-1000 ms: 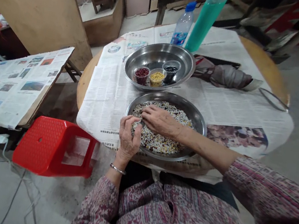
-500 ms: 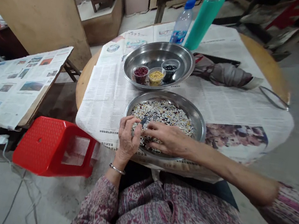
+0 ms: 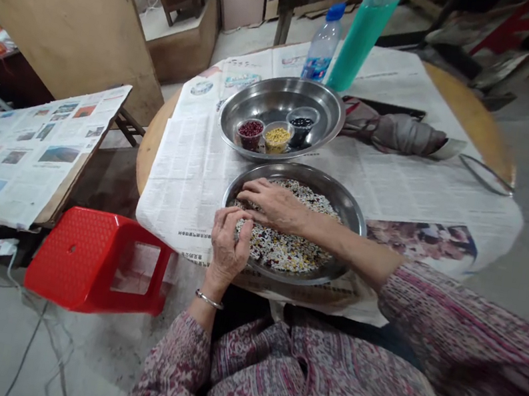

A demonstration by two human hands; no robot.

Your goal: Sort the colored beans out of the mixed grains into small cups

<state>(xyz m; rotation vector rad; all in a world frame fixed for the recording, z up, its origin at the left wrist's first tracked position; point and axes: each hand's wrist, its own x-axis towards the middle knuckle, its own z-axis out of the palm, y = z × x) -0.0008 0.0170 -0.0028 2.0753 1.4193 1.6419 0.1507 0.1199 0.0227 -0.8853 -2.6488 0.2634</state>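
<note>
A steel basin point(image 3: 354, 214) in front of me holds a loose mix of white, yellow, dark red and black grains and beans point(image 3: 291, 254). At its near left rim is my left hand point(image 3: 228, 245), fingers curled over the edge, gripping the basin. My right hand point(image 3: 275, 206) reaches across the mix to the far left inside, palm down with fingers stretched and slightly apart; its fingertips are partly hidden. Just behind, a larger steel basin point(image 3: 238, 100) carries clear cups of dark red beans point(image 3: 250, 129), yellow beans point(image 3: 277, 136) and black beans point(image 3: 301, 123).
Newspaper point(image 3: 177, 176) covers the round table. A water bottle point(image 3: 322, 49) and a tall turquoise bottle point(image 3: 365, 39) stand at the back. A rolled grey cloth item point(image 3: 402, 132) lies to the right. A red stool point(image 3: 75, 254) stands on the left, beside another newspaper-covered table point(image 3: 39, 150).
My right hand has moved from the near side of the basin to its far left, uncovering more mix at the near side. My left hand stays at the rim.
</note>
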